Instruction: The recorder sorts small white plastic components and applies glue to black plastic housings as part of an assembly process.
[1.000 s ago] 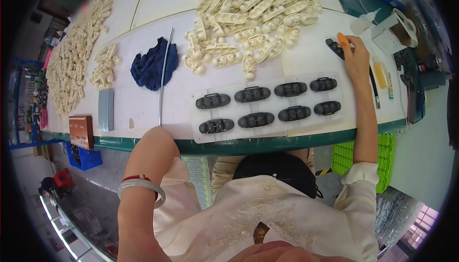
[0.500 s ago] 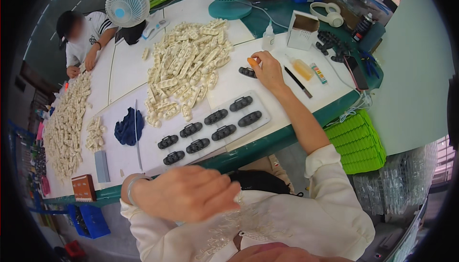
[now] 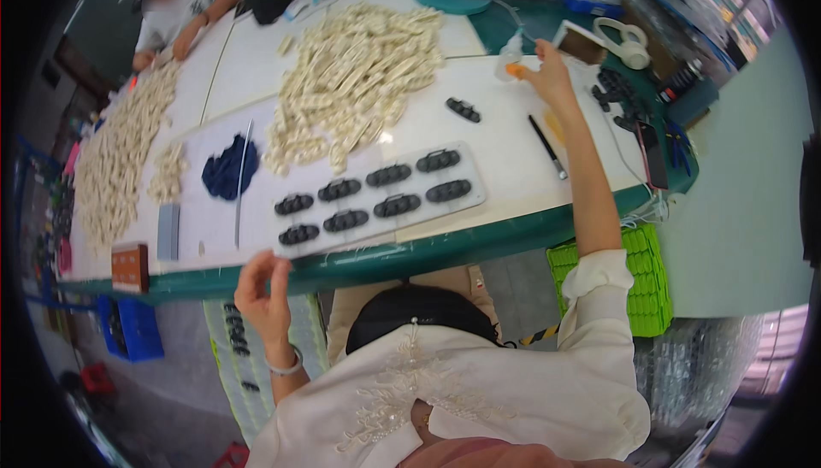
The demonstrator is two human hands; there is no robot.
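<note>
My right hand is stretched out at the far right of the table, thumb and forefinger apart. An orange cover on one digit overlaps the clear squeeze bottle; whether it touches the bottle I cannot tell. My left hand, fingers loosely bent and thumb apart, hovers by the table's front edge and holds nothing visible. Beyond it lies a white board with two rows of dark grey, lobed pieces. A single dark piece sits on the table past the board's far right corner.
A heap of cream moulded pieces covers the middle. On the right are a black pen, a phone, headphones and an open box. A blue cloth and metal rod lie left. Another person works far left.
My right hand has moved away from the single dark piece, up and right to the bottle. My left hand has dropped back and left. The view has shifted, and the single piece lies uncovered.
</note>
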